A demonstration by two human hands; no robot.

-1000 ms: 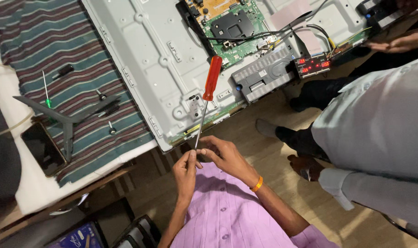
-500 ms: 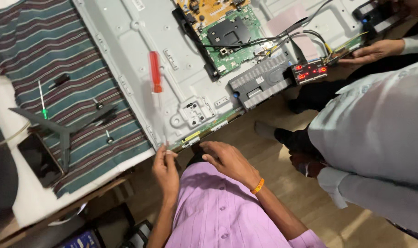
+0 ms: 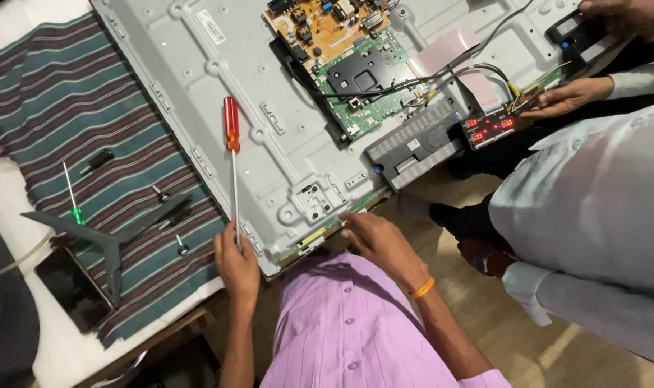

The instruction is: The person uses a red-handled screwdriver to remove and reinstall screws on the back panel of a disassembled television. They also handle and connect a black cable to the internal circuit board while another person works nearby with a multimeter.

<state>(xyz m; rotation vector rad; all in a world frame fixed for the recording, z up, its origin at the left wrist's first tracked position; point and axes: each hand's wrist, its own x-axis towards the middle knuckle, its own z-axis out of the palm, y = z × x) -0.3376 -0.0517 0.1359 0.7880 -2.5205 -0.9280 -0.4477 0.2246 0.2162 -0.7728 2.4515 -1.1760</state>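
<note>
Nearest the camera, the left hand point(image 3: 235, 264) is seen at the near edge of the grey metal back panel point(image 3: 197, 93) of a flat screen laid face down, its fingers pinched around the lower end of the long thin shaft of a red-handled screwdriver point(image 3: 233, 165) — the handle lies further up on the panel, pointing away. The right hand point(image 3: 379, 243) is laid on the same near edge, just beside a small raised bracket point(image 3: 314, 202); its fingers are curled over the rim, and whether anything is pinched beneath them cannot be told. The step in hand is judged to be work along the lower edge of the panel, with the tool being taken up by its shaft rather than its handle — so the next move would seem to call for the grip to be shifted to the red handle and the tip to be brought squarely onto a screw. To the left, on the striped cloth point(image 3: 68, 108) covering the surface, a dark Y-shaped stand foot point(image 3: 111, 237), loose screws point(image 3: 180, 247), a small green-handled screwdriver point(image 3: 72, 197) and a dark phone point(image 3: 72, 287) are laid out. Further off, green and orange circuit boards point(image 3: 341, 65) are exposed, and another person's hand point(image 3: 573, 95) is held beside a small tester with red digits point(image 3: 489, 128).
</note>
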